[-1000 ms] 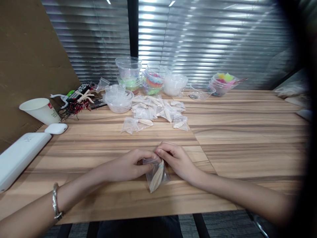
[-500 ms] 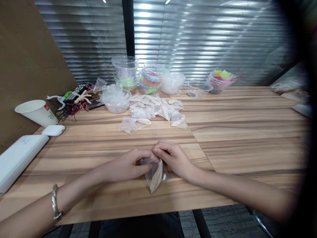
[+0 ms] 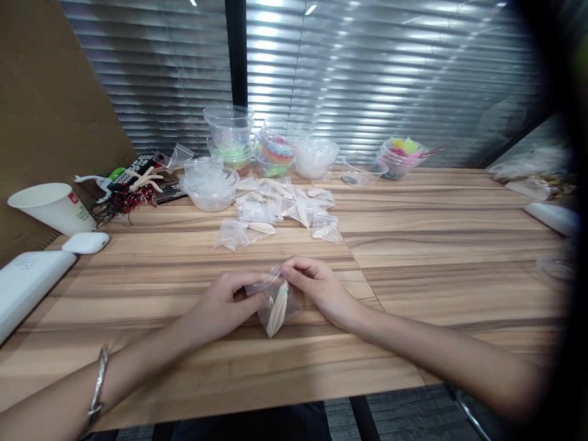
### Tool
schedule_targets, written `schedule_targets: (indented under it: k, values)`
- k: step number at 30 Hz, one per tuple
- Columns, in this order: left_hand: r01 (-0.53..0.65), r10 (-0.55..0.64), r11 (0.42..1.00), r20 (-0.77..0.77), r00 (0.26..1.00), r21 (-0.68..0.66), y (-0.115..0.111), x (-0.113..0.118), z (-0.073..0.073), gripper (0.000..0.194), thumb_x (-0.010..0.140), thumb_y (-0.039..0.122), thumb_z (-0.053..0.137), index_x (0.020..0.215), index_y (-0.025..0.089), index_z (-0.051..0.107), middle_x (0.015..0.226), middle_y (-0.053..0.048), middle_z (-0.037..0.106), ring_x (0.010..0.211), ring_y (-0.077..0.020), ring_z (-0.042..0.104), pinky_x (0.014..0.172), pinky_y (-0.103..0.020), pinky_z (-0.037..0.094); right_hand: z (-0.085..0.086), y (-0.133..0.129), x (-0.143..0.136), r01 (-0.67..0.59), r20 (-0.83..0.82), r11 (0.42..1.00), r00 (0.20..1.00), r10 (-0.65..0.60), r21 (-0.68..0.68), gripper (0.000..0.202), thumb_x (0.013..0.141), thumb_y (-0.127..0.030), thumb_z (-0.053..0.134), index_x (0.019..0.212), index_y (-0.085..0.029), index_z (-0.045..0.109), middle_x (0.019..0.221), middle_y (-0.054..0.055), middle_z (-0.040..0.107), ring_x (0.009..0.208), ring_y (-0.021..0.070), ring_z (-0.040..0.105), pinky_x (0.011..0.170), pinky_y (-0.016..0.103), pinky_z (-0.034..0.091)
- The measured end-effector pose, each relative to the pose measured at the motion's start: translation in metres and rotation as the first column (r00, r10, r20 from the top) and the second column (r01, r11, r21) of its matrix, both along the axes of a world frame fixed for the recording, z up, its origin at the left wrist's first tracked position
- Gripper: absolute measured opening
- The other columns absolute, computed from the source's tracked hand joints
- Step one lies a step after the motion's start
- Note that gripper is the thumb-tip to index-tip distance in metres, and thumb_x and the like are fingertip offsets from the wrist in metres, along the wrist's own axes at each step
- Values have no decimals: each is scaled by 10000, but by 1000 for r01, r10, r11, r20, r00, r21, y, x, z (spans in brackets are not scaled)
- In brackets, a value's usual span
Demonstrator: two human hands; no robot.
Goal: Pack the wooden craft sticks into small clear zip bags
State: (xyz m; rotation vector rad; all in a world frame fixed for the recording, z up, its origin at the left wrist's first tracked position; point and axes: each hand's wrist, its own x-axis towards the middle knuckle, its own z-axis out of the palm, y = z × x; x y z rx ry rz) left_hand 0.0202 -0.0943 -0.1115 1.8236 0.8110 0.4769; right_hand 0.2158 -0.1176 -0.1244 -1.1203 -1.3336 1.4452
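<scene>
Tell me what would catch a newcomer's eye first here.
First, probably, the small clear plastic bag with a pale, slender bundle inside, held between the left hand and right hand near the table's front edge. Next, the pile of similar clear bags mid-table, and behind it the round transparent tubs with rainbow-coloured contents before the silvery blinds.

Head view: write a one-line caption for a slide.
Two hands, left and right, hold a small clear bag above a wooden table, with more small bags beyond.
</scene>
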Motion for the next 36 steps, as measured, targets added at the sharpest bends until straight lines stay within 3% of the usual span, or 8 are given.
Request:
schedule_targets:
  k: [6,10,16,20,28,36]
  values:
    - [26,-26,999,-10,1000,24,3,1,1,263,885,310,509,1053,169,655,987,1,671,890,-152,589,789,-231,435,-2,1,-1,45,-39,999,998,-46,-13,260,802,-367,599,786,-109,625,756,24,577,683,69,511,655,189,412]
    - [71,-71,997,2,997,14,3,0,2,298,904,327,477,1116,184,630,1076,-13,649,1001,-165,574,887,-255,419,-5,1,1,38,-41,999,998,-38,-4,260,781,-372,624,827,-118,654,819,40,620,734,83,549,710,205,436]
    - [212,-204,965,-63,977,153,0,1,9,259,918,285,441,1027,160,640,998,-46,642,935,-167,571,879,-274,416,-10,4,4,-29,13,999,1000,29,-16,275,776,-381,633,797,-109,660,789,49,640,711,88,561,677,202,440]
    - [227,-218,960,-74,973,164,1,4,12,252,918,276,434,998,149,637,960,-52,630,919,-167,563,853,-262,419,-12,4,2,11,9,1000,1000,-11,19,261,766,-373,643,768,-113,653,767,39,627,701,89,559,655,198,436]
    - [249,-235,953,-102,967,172,4,5,9,276,906,252,457,1131,202,609,1016,-45,598,904,-148,533,837,-257,406,-11,4,-2,45,-16,999,999,-45,-13,263,740,-361,668,763,-99,669,735,44,620,647,79,540,598,190,418]
    - [295,-271,939,-149,951,177,8,4,9,294,914,259,441,1146,211,615,1029,-62,578,958,-170,501,890,-289,376,-5,-2,2,31,116,994,992,-43,103,283,790,-385,607,749,-109,648,724,38,590,640,84,524,571,188,399]
